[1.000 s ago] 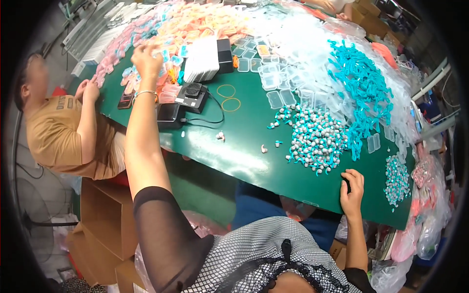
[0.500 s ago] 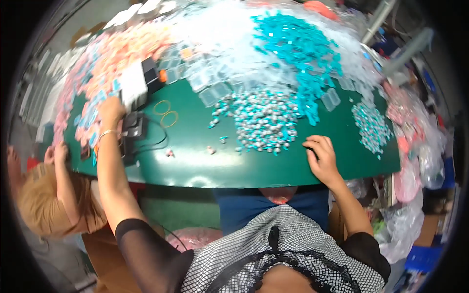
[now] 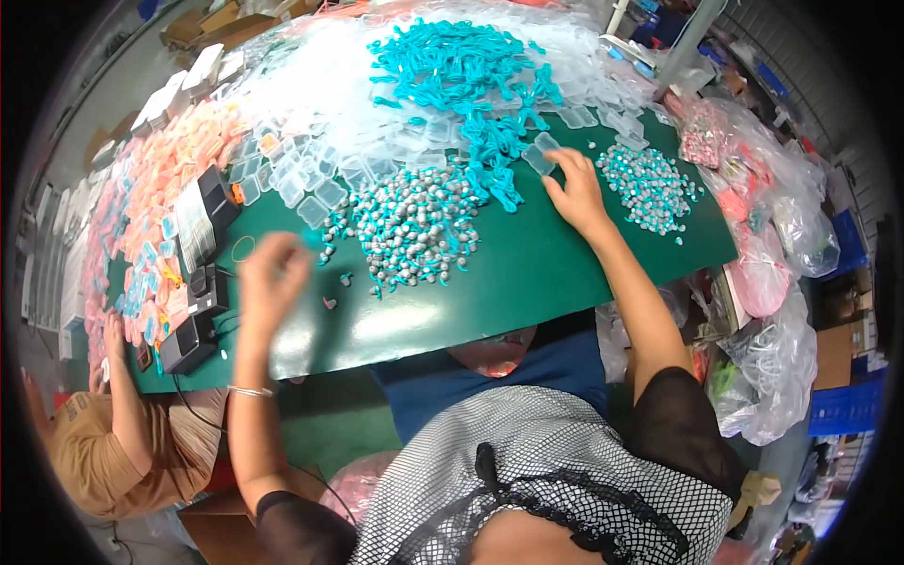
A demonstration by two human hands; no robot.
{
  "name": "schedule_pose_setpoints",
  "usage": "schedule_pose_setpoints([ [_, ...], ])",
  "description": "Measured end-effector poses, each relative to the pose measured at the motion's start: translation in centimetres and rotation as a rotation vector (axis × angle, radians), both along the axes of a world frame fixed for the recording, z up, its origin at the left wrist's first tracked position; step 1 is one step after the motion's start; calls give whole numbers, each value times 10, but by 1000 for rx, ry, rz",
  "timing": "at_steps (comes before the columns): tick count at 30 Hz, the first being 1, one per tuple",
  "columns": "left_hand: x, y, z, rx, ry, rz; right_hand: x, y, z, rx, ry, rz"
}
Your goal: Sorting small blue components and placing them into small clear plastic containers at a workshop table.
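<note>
A green table [image 3: 551, 259] spreads beneath the fingers of the left hand [image 3: 271, 282] and the right hand [image 3: 579, 195]. Clear plastic [image 3: 311, 85] heaps up beyond both. A tangle of teal cords [image 3: 457, 66] trails down to just left of the right thumb. The big pile of grey-and-teal plugs [image 3: 414, 221] lies between the two hands; a smaller plug pile [image 3: 650, 188] sits right of the right fingers. Left fingers are curled and blurred; I cannot tell whether they hold anything. Right fingertips, loosely bent, meet the edge of a clear box [image 3: 535, 153]; whether they grip it, I cannot tell.
</note>
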State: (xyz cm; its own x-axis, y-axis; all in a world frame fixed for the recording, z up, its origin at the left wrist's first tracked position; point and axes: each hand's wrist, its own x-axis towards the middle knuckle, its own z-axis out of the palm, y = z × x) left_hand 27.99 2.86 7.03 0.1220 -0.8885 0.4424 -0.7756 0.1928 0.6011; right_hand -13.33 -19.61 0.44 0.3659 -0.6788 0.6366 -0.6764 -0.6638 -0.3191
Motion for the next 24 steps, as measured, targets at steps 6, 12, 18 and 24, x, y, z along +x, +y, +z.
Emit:
schedule_pose_setpoints([
  [6,-159,-20,-32,-72,96,-389,1,-68,4,492,319,-166],
  [12,-215,-41,-34,156,187,-281,-11,-41,14,518,-65,39],
  [18,-230,-42,-36,221,79,-222,-27,74,25,68,-14,356],
  [24,-205,-55,-31,15,27,-17,-37,94,19,126,119,591],
])
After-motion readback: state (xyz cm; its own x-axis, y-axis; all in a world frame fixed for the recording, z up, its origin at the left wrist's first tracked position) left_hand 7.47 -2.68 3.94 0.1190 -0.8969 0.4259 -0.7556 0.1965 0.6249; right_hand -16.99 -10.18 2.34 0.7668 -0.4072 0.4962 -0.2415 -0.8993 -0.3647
